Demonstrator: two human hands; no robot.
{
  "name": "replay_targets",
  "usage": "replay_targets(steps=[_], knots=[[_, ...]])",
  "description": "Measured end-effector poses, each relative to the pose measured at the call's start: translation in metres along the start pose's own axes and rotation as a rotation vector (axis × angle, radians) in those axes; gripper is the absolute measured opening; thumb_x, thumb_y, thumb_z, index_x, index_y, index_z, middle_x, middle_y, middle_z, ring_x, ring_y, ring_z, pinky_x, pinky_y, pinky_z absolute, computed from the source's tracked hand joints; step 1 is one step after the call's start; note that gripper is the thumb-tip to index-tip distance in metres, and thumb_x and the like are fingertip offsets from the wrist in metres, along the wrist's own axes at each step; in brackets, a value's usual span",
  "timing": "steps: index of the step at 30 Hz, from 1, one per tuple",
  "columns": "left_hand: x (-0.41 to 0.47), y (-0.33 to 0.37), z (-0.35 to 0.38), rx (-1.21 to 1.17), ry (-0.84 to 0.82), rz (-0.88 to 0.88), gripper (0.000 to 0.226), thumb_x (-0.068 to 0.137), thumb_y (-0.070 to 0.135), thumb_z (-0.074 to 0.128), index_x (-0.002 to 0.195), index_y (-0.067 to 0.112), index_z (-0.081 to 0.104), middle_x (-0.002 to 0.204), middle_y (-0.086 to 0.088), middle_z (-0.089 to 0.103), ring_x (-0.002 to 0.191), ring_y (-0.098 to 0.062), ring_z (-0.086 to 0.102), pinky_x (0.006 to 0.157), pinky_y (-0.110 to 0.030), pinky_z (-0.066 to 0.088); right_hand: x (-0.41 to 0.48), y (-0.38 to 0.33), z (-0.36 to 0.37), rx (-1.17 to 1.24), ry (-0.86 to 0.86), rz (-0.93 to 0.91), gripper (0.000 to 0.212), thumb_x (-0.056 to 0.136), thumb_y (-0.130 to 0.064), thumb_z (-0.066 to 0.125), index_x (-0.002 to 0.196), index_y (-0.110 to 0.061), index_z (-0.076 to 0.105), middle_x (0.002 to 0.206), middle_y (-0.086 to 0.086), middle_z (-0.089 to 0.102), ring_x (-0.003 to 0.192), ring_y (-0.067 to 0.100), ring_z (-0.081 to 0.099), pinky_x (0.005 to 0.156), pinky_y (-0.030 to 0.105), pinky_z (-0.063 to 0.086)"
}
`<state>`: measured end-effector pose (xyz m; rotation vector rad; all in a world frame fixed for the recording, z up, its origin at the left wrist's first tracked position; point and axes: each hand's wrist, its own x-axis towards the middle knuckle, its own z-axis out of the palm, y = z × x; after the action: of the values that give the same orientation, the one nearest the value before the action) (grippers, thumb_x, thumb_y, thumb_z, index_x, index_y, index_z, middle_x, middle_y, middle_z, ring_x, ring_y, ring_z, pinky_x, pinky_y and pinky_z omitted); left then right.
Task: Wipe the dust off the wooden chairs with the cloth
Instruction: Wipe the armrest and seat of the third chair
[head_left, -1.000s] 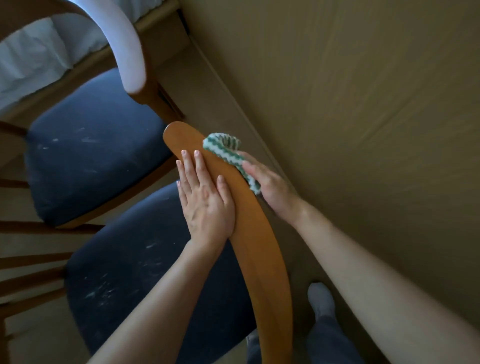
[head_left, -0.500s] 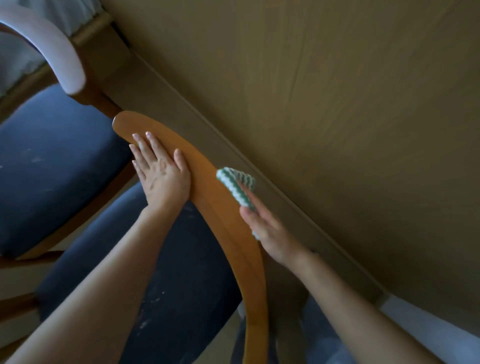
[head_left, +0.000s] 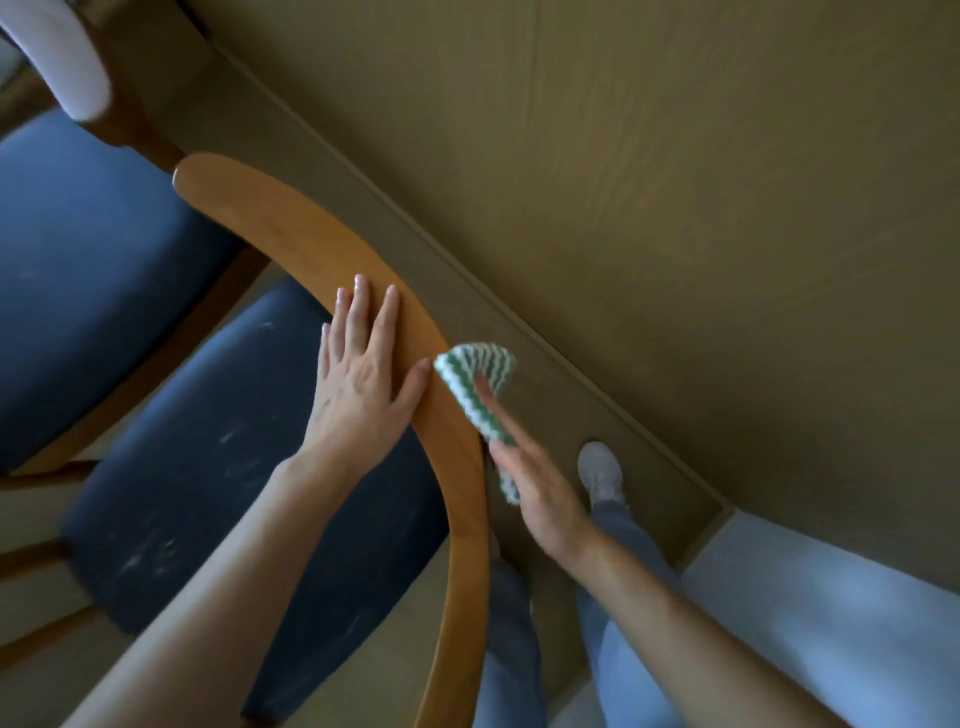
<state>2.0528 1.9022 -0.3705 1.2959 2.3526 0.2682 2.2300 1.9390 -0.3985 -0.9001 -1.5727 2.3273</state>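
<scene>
The left hand (head_left: 358, 395) lies flat, fingers straight, on the chair's back rail (head_left: 291, 234). The right hand (head_left: 540, 499), fingers extended, presses the cloth (head_left: 480, 374) against its outer edge.

Both hands are sliding along the chair's top rail (head_left: 291, 228), away from its far tip.

The right hand (head_left: 540, 499), blurred with motion, is dragging the green-and-white cloth (head_left: 478, 384) along the rail's wall-side edge: a second ago the cloth was sitting close to the far tip, and now it is passing the rail's middle on its way to the near end. The left hand (head_left: 363, 384), lying flat on the rail's upper face, is following from near the far tip to the middle, so the far stretch of rail is now showing bare. A pale shoe (head_left: 600, 470) is coming back into view beyond the rail's wall side.
</scene>
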Motion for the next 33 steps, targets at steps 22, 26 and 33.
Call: replay_targets(steps=[22,26,33], knots=[[-0.037,0.007,0.005,-0.085,-0.051,0.014,0.072,0.094,0.032,0.051,0.151,0.019,0.009,0.158,-0.006,-0.011,0.145,-0.020,-0.012,0.118,-0.038,0.001,0.002,-0.007,0.012,-0.031,0.095,0.008,0.058,0.097,-0.017,0.049,0.147,-0.024,0.022,0.153,-0.007,0.027,0.137,0.001,0.027,0.110,0.014,0.027],[-0.043,0.005,0.005,-0.102,-0.055,-0.002,0.072,0.095,0.031,0.050,0.151,0.018,0.007,0.158,-0.005,-0.010,0.145,-0.019,-0.013,0.118,-0.039,0.001,-0.053,0.018,0.014,-0.082,0.131,0.103,0.048,0.098,-0.003,0.041,0.134,-0.033,0.033,0.139,-0.009,0.046,0.126,-0.006,0.043,0.105,0.015,0.035],[-0.069,0.002,0.006,-0.098,-0.112,-0.016,0.075,0.097,0.033,0.046,0.150,0.019,-0.005,0.157,-0.003,-0.016,0.144,-0.019,-0.015,0.119,-0.038,-0.002,-0.121,0.021,0.030,-0.104,0.126,0.323,0.037,0.097,-0.001,0.042,0.118,-0.030,0.052,0.113,-0.023,0.061,0.109,-0.008,0.056,0.087,0.007,0.043]])
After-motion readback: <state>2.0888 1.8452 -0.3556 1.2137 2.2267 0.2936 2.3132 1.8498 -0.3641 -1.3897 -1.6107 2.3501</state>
